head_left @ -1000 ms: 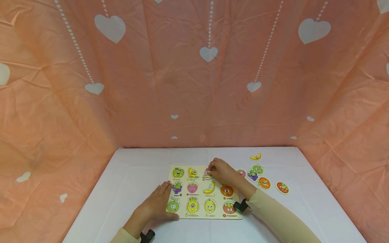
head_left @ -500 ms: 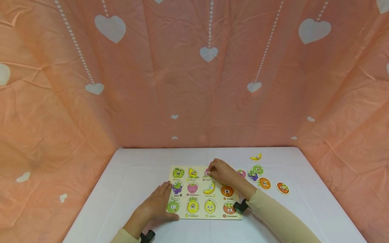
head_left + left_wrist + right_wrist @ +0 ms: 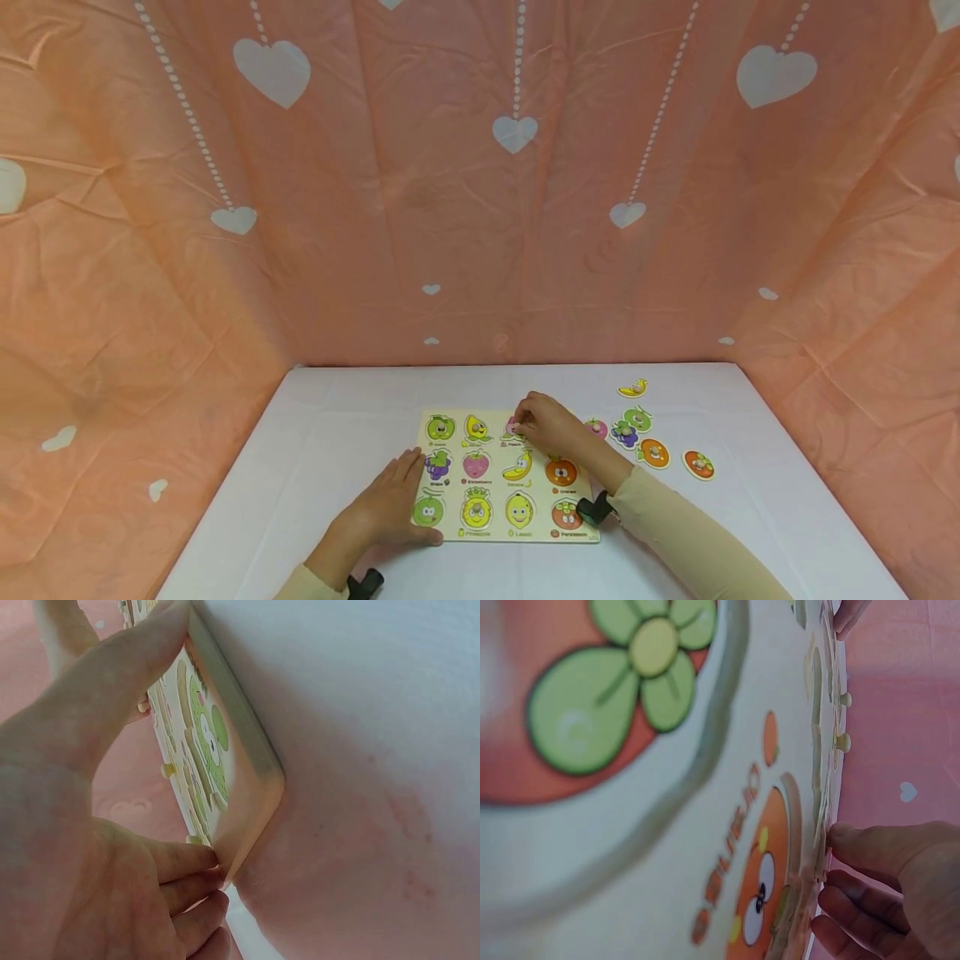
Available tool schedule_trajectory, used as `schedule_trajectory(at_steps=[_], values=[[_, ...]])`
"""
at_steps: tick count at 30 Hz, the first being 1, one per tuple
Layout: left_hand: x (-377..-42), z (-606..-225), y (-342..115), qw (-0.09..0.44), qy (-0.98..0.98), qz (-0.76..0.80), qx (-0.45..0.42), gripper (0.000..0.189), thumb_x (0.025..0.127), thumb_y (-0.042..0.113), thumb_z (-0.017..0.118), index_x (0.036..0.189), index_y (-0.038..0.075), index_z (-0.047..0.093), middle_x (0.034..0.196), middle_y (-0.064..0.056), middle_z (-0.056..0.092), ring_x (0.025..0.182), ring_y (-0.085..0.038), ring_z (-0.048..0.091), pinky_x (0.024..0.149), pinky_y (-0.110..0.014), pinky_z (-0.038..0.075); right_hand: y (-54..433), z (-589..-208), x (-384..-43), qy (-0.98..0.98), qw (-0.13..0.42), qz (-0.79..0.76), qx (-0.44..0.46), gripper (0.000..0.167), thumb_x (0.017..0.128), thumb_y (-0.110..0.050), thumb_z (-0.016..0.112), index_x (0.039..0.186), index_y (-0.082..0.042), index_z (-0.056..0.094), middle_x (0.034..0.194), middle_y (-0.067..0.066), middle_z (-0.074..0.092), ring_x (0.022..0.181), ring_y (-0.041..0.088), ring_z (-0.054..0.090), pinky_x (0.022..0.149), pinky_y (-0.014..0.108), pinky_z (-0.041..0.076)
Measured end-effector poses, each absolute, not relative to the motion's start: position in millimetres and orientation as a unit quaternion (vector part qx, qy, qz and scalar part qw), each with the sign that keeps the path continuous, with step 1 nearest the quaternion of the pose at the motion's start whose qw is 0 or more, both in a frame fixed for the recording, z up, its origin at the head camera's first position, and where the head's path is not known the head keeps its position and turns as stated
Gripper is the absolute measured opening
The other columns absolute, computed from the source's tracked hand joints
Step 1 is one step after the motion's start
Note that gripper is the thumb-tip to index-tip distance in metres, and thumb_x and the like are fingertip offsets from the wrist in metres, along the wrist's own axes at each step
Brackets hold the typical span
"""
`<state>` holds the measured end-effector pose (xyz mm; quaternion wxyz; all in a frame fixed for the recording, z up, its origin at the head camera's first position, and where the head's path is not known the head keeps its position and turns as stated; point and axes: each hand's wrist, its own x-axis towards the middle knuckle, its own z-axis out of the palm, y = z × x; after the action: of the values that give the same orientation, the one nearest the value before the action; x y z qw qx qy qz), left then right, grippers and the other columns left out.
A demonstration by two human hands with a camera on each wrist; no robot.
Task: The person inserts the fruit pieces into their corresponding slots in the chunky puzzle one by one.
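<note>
A cream wooden fruit puzzle board (image 3: 497,533) lies on the white table, with rows of pictured fruit. My left hand (image 3: 382,504) rests at its left side, fingers along the left edge and thumb at the front edge. In the left wrist view, these fingers (image 3: 187,881) touch the board's edge near the green melon picture (image 3: 210,742). Over the back row, my right hand (image 3: 551,427) pinches a pink peach piece (image 3: 510,427) at the peach slot; its knob is hidden by the fingers. The right wrist view shows the right thumb (image 3: 862,844) and fingertips close over the board.
Loose pieces lie right of the board: a banana (image 3: 632,388), a green melon (image 3: 638,418), grapes (image 3: 624,433), an orange (image 3: 654,452), a persimmon (image 3: 699,465) and a pink piece (image 3: 597,428) beside the right forearm. A pink heart-patterned cloth (image 3: 480,250) stands behind the table.
Both hands stay in the same place on the board, and the loose pieces have not moved. Only a very slight shift of the head view shows.
</note>
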<state>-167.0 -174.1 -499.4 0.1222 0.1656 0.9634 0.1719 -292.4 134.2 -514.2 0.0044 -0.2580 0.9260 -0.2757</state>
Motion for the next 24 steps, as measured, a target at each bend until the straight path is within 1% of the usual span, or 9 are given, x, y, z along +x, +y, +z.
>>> schedule_trajectory(at_steps=[8, 17, 24], values=[[-167.3, -501.0, -174.5, 0.121, 0.964, 0.17, 0.167, 0.128, 0.071, 0.055, 0.098, 0.16, -0.013, 0.035, 0.171, -0.03, 0.028, 0.161, -0.043, 0.026, 0.133, -0.055, 0.025, 135.0, -515.6, -292.9, 0.927, 0.016, -0.28, -0.249, 0.008, 0.1, -0.019, 0.079, 0.096, -0.014, 0.075, 0.092, -0.006, 0.058, 0.085, 0.012, 0.055, 0.086, 0.036, 0.059], [-166.9, -502.3, -174.6, 0.121, 0.963, 0.175, 0.164, 0.129, 0.071, 0.055, 0.098, 0.16, -0.013, 0.035, 0.171, -0.03, 0.028, 0.161, -0.044, 0.025, 0.133, -0.055, 0.025, 135.3, -515.6, -293.6, 0.927, 0.019, -0.275, -0.254, 0.008, 0.1, -0.018, 0.079, 0.097, -0.012, 0.075, 0.092, -0.005, 0.058, 0.084, 0.012, 0.056, 0.084, 0.036, 0.058], [-167.2, -501.6, -174.8, 0.122, 0.964, 0.171, 0.165, 0.129, 0.072, 0.056, 0.097, 0.16, -0.013, 0.034, 0.172, -0.03, 0.027, 0.161, -0.044, 0.025, 0.133, -0.055, 0.025, 135.2, -513.8, -293.1, 0.927, 0.028, -0.283, -0.247, 0.008, 0.101, -0.019, 0.078, 0.095, -0.015, 0.074, 0.092, -0.006, 0.058, 0.085, 0.011, 0.055, 0.083, 0.034, 0.057]])
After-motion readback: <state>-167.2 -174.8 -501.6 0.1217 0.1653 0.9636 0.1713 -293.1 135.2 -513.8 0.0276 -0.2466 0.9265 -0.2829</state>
